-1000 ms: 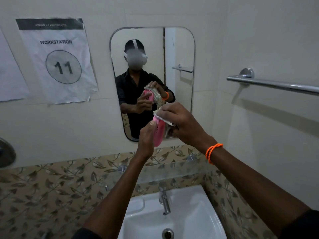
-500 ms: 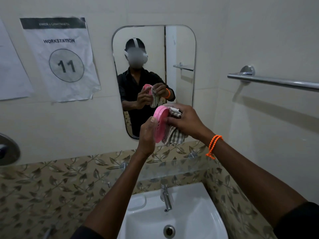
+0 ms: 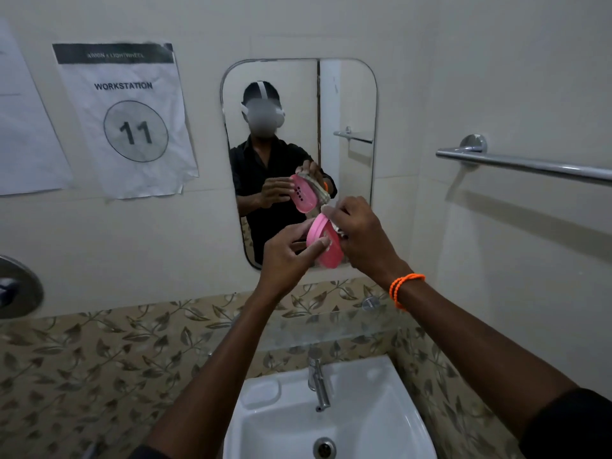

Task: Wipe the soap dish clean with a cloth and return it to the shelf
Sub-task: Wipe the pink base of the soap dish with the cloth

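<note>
A pink oval soap dish (image 3: pixel 326 248) is held up on edge in front of the mirror, above the sink. My left hand (image 3: pixel 288 256) grips its left side, thumb across the rim. My right hand (image 3: pixel 362 238) holds a pale checked cloth (image 3: pixel 337 228) bunched against the dish's far face; only a small strip of cloth shows past my fingers. The mirror's reflection shows the dish's slotted face and the cloth behind it. A clear glass shelf (image 3: pixel 337 329) runs along the wall below my hands.
A white sink (image 3: pixel 381 415) with a chrome tap (image 3: pixel 318 382) lies below. A mirror (image 3: pixel 351 104) hangs ahead, a chrome towel bar (image 3: pixel 523 165) on the right wall, paper notices (image 3: pixel 126 117) on the left, and a round chrome fitting (image 3: pixel 16 286) at far left.
The dish tilted so its top leans left. My right hand slid with the cloth from the dish's lower side up over its upper edge, hiding most of the cloth.
</note>
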